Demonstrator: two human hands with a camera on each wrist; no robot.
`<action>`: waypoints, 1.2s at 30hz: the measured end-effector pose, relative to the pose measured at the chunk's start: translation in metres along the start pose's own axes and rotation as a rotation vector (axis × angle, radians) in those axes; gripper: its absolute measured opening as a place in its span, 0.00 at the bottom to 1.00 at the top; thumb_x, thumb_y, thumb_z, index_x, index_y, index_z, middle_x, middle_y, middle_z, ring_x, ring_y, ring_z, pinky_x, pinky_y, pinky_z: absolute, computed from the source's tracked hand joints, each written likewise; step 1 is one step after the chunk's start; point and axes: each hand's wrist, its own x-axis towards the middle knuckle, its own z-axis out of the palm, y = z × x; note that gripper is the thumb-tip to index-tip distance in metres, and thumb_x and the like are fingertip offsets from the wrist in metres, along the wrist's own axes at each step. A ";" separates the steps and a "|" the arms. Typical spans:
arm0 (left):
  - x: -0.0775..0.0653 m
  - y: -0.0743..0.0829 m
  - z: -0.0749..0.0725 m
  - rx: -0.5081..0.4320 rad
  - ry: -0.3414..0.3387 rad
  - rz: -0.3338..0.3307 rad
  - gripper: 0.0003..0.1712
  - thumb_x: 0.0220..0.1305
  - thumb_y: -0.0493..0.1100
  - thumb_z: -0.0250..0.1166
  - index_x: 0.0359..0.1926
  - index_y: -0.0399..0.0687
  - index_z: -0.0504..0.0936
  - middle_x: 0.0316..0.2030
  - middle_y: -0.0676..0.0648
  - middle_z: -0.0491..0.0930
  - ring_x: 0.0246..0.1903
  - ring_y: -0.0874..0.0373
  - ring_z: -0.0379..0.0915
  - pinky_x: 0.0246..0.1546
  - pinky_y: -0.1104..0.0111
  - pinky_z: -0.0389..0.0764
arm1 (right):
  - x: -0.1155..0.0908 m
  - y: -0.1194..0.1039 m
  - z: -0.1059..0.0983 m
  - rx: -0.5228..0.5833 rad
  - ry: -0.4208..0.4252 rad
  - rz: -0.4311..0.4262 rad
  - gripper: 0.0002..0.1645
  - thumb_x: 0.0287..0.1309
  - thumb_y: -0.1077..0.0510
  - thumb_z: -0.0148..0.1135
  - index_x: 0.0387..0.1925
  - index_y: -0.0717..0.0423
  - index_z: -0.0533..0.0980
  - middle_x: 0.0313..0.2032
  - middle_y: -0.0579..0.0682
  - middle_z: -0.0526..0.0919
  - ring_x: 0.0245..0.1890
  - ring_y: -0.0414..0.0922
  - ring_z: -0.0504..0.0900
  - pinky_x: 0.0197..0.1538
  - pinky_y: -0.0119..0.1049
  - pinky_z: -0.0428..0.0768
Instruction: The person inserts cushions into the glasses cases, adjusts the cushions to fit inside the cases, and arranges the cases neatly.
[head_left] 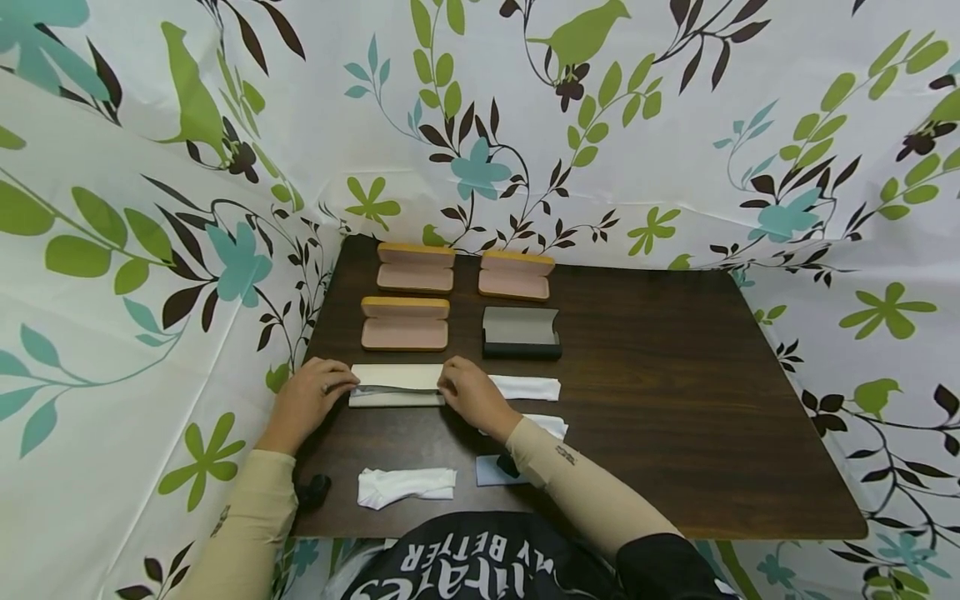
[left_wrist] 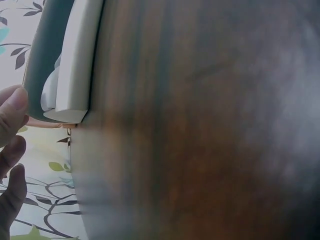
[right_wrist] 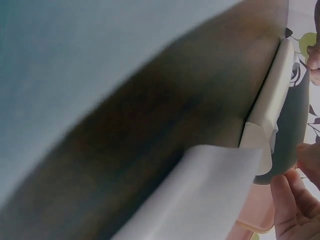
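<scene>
A cream glasses case (head_left: pixel 397 400) lies partly open in front of me, its raised lid (head_left: pixel 397 377) between my hands. My left hand (head_left: pixel 303 404) pinches the lid's left end with thumb and fingertips. At the lid's right end, my right hand (head_left: pixel 476 396) holds the edge between thumb and fingers. The left wrist view shows the dark grey-green lining (left_wrist: pixel 47 65) of the lid and something whitish (left_wrist: pixel 51 90) inside the base. In the right wrist view the case (right_wrist: pixel 267 110) appears end-on, with fingers (right_wrist: pixel 285 200) at the lid's edge.
Three open cases with pink lining (head_left: pixel 416 277) (head_left: pixel 513 286) (head_left: pixel 405 335) and an open dark case (head_left: pixel 521 329) stand farther back. White cloths (head_left: pixel 525 388) (head_left: pixel 547 426) (head_left: pixel 408 486) and a blue cloth (head_left: pixel 491 472) lie nearby. Patterned fabric (head_left: pixel 645 167) hangs around the brown table (head_left: pixel 675 400).
</scene>
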 end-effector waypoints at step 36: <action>-0.014 0.019 -0.015 -0.074 -0.501 -0.121 0.07 0.56 0.47 0.71 0.35 0.52 0.85 0.31 0.55 0.83 0.30 0.60 0.76 0.33 0.60 0.78 | -0.019 -0.016 -0.015 -0.122 -0.272 0.069 0.04 0.60 0.54 0.66 0.37 0.47 0.83 0.35 0.41 0.85 0.35 0.38 0.82 0.38 0.32 0.81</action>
